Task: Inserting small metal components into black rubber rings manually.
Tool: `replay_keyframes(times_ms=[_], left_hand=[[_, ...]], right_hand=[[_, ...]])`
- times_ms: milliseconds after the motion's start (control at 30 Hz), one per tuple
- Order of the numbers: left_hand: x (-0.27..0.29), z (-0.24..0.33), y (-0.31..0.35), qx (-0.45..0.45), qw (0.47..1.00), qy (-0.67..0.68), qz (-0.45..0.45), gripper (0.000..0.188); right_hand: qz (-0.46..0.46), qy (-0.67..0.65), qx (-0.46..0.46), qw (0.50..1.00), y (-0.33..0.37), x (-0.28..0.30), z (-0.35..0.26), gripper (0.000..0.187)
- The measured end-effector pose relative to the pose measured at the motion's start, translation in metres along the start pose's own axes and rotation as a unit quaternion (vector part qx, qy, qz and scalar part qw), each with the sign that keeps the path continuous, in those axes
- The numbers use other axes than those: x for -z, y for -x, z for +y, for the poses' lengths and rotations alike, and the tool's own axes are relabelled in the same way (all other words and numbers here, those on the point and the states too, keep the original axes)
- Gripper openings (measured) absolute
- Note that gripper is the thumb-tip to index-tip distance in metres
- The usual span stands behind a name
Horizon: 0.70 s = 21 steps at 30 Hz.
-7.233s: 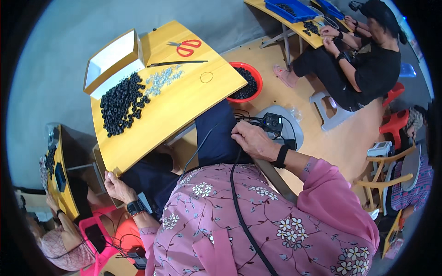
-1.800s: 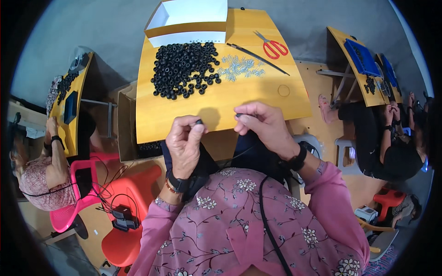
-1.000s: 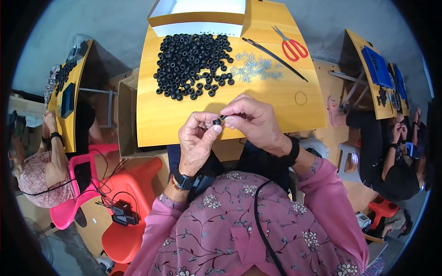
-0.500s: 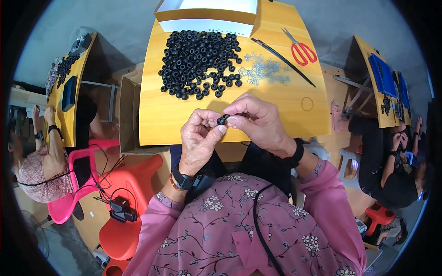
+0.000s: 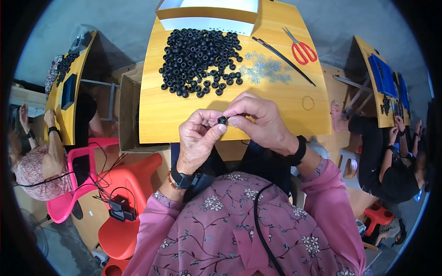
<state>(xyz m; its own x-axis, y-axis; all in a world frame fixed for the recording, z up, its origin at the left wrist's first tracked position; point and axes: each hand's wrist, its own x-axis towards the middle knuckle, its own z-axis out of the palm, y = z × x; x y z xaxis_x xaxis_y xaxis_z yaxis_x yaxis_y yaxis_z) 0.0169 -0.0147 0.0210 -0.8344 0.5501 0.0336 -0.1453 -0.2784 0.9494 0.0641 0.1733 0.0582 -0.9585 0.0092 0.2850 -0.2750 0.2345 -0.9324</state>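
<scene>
Just above the table's near edge, my left hand [image 5: 199, 133] pinches a small black ring-shaped part [image 5: 222, 120] between thumb and forefinger. My right hand [image 5: 258, 120] meets it from the other side, its thumb and finger closed at the same part; whether it grips a second small piece is hidden by the fingers. Beyond my hands spreads a pile of similar black ring-shaped parts [image 5: 198, 60]. To the right of the pile lies a scatter of tiny silvery metal pieces [image 5: 263, 68].
A white box [image 5: 207, 24] stands at the table's far edge. Red-handled scissors [image 5: 302, 51], a thin black rod [image 5: 285, 62] and a rubber band [image 5: 308, 102] lie on the right. An open cardboard carton [image 5: 130, 110] adjoins the table's left side. People sit at other tables on both sides.
The black part between my fingers has turned and shows more of its round side. Both hands stay in nearly the same place.
</scene>
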Motion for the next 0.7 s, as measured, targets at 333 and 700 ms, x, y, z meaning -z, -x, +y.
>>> replay_keyframes(times_ms=[333,700], left_hand=[[-0.001,0.007,0.002,0.012,1.0,0.001,-0.004,0.02],[-0.005,0.006,0.002,-0.023,1.0,0.007,-0.004,0.018]], right_hand=[[-0.035,0.102,0.093,0.99,-0.005,0.006,-0.01,0.01],[-0.048,0.106,0.084,0.99,-0.003,0.008,-0.011,0.004]])
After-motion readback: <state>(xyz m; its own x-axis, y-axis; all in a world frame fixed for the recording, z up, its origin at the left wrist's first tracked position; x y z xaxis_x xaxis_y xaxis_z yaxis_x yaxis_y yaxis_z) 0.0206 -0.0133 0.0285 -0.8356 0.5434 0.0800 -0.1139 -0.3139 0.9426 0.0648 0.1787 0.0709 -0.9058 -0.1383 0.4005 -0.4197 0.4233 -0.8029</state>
